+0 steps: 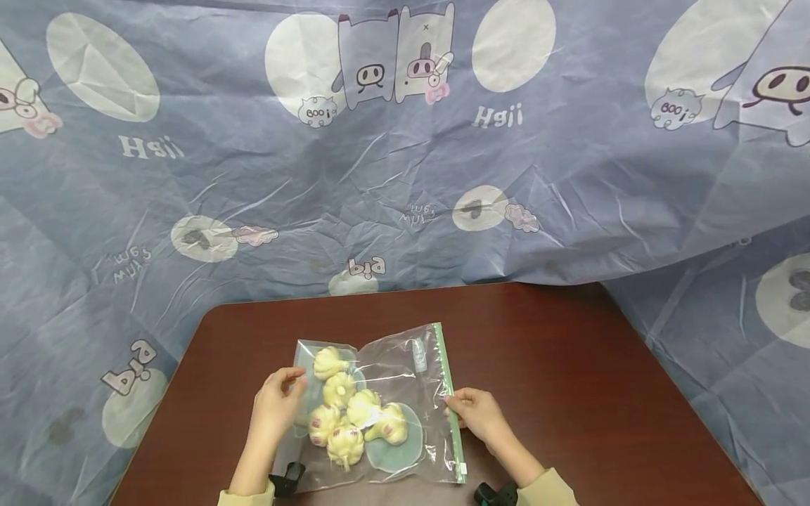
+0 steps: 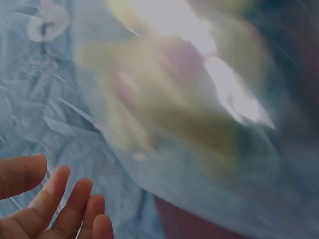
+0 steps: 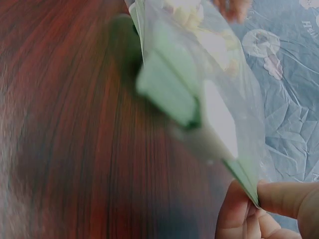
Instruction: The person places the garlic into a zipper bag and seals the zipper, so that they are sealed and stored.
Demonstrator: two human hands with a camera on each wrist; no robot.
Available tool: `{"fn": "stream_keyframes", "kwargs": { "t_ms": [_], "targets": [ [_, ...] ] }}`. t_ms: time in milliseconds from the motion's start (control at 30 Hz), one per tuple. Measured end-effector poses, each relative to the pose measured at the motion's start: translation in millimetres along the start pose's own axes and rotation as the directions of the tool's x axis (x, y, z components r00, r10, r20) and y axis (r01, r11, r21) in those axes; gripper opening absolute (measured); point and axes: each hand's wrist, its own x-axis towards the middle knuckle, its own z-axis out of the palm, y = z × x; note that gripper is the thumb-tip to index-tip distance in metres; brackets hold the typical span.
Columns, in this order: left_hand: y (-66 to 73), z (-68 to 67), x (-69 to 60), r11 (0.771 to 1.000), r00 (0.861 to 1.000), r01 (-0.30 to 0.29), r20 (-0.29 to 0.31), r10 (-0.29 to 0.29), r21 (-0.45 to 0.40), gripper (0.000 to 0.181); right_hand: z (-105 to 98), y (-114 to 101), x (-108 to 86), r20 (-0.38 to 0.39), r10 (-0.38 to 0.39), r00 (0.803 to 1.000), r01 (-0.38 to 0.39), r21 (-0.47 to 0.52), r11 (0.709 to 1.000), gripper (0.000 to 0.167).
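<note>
A clear zip bag (image 1: pixel 405 358) with a green zipper strip (image 1: pixel 448 372) holds several garlic bulbs (image 1: pixel 346 444), bunched toward its left half. A white slider (image 1: pixel 463 469) sits at the strip's near end. My right hand (image 1: pixel 479 414) pinches the strip near its middle; in the right wrist view its thumb and fingers (image 3: pixel 279 199) meet at the green edge. At the bag's left edge is my left hand (image 1: pixel 278 403), its fingers loosely bent. The left wrist view shows those fingers (image 2: pixel 77 204) apart from the bag, with the garlic blurred behind plastic.
The bag is over a dark reddish-brown table (image 1: pixel 525 351) with rounded far corners. Behind and beside it hangs a wrinkled blue cloth (image 1: pixel 380 176) printed with cartoon pigs. Each wrist wears a black camera mount (image 1: pixel 287 479).
</note>
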Motion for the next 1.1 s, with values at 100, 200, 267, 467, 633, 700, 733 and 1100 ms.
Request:
{"fn": "stream_keyframes", "kwargs": {
  "t_ms": [100, 200, 267, 467, 633, 700, 733, 1100],
  "targets": [
    [-14.4, -0.5, -3.5, 0.999, 0.999, 0.040, -0.008, -0.040, 0.024, 0.036, -3, 0, 1.2, -0.026, 0.012, 1.000, -0.013, -0.024, 1.000, 0.021],
    [-24.7, 1.9, -5.9, 0.996, 0.998, 0.063, -0.002, -0.063, 0.058, 0.042, -5, 0, 1.0, -0.045, 0.015, 0.999, -0.017, -0.043, 0.999, 0.020],
    [-29.2, 3.8, -7.2, 0.994, 0.997, 0.081, 0.008, -0.082, 0.078, 0.046, -7, 0, 1.2, -0.055, 0.006, 0.998, -0.010, -0.066, 0.998, 0.021],
    [-36.9, 8.3, -9.0, 0.989, 0.992, 0.101, 0.058, -0.108, 0.107, 0.046, -10, 6, 3.7, -0.102, -0.029, 0.994, 0.014, -0.145, 0.989, 0.019],
    [-41.0, 10.8, -9.9, 0.990, 0.990, 0.104, 0.080, -0.112, 0.100, 0.035, -13, 9, 5.7, -0.128, -0.058, 0.990, 0.032, -0.195, 0.980, 0.018],
    [-42.3, 12.0, -10.0, 0.990, 0.991, 0.107, 0.073, -0.114, 0.092, 0.032, -15, 10, 5.7, -0.134, -0.067, 0.989, 0.036, -0.223, 0.974, 0.018],
    [-43.0, 12.7, -9.8, 0.991, 0.992, 0.105, 0.064, -0.111, 0.088, 0.030, -16, 10, 5.4, -0.137, -0.072, 0.988, 0.038, -0.237, 0.971, 0.018],
    [-45.9, 23.4, -5.9, 0.996, 0.997, 0.078, 0.018, -0.079, 0.043, 0.026, -29, 14, 4.0, -0.152, -0.077, 0.985, 0.029, -0.299, 0.954, 0.023]
  ]
}}
